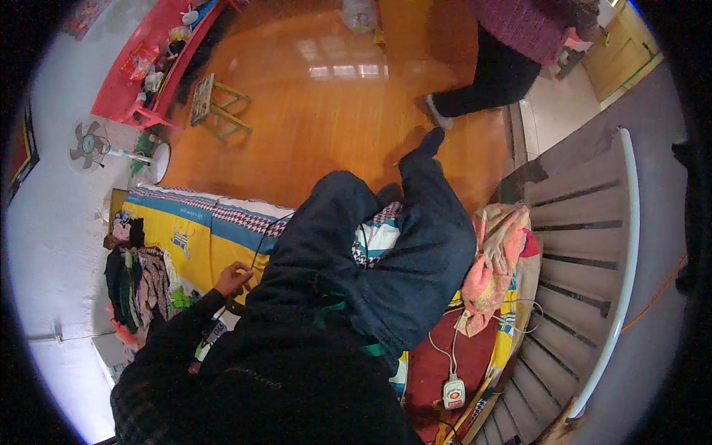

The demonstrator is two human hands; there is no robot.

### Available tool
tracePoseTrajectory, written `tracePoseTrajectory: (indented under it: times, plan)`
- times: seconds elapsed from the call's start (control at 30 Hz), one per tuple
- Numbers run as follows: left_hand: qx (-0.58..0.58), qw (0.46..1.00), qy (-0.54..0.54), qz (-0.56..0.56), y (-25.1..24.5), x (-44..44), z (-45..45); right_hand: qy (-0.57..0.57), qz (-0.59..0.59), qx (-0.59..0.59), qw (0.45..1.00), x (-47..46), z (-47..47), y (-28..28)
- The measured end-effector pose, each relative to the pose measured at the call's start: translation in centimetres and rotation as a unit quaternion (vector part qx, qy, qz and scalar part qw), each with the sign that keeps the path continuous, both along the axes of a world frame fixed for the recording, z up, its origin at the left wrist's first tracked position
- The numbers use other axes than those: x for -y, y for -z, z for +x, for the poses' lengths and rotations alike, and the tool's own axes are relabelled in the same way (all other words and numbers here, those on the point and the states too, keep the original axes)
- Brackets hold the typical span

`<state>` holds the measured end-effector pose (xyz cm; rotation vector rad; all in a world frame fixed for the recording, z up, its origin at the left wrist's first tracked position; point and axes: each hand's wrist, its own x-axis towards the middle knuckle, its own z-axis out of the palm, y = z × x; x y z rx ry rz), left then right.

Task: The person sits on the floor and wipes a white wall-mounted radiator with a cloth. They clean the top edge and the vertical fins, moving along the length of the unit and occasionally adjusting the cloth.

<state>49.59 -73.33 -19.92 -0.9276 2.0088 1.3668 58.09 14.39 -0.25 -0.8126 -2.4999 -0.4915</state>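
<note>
My left hand (235, 279) pinches a thin black cable (259, 248) between thumb and fingers, above the yellow, blue and white printed bed cover (192, 236). The cable runs up past my left thigh, and a black strand also shows between my legs. My right hand is out of view. I sit on the bed in dark trousers (345, 256) and a black top. On my right, a pink and orange towel (485, 272) lies on the bed. Below it, a white controller (454, 391) with an orange-red dial and white cords rests on a dark red cloth (431, 356).
Clothes (139, 283) are piled by the left wall. Farther off stand a fan (92, 146), a wooden stool (217, 108) and a red shelf (150, 67) with mixed items. Another person (500, 61) is on the glossy floor at upper right. A slatted headboard (584, 256) borders my right.
</note>
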Motion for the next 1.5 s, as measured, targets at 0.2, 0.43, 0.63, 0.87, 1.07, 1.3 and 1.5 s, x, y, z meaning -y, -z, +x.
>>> tracePoseTrajectory:
  times: [0.2,0.43,0.63,0.87,1.07,1.3,1.5]
  plan:
    - [-0.036,0.977,0.079,-0.195,-8.0,4.3,1.8,-0.073,-0.048,-0.057,0.994,1.3,-1.5,-1.6]
    - [0.031,0.961,0.118,-0.247,-10.9,10.4,9.1,-0.111,0.026,-0.013,0.993,0.2,-0.5,-1.6]
    - [0.117,0.957,0.090,-0.250,-8.8,16.5,19.9,-0.030,-0.143,-0.066,0.987,1.0,0.2,-1.4]
    - [0.227,0.842,0.364,-0.327,-4.2,14.1,21.9,0.115,-0.040,0.079,0.989,2.2,-1.4,-2.4]
    - [-0.057,0.903,0.302,-0.299,-1.7,1.8,3.6,0.177,-0.289,-0.005,0.941,-0.4,0.5,-1.9]
    - [-0.141,0.908,0.261,-0.296,-3.2,-2.8,-14.5,0.138,-0.329,-0.068,0.932,-3.5,2.3,-0.4]
    - [-0.358,0.704,0.412,-0.454,-1.3,0.1,-22.7,0.201,-0.299,-0.056,0.931,-3.3,0.7,-1.2]
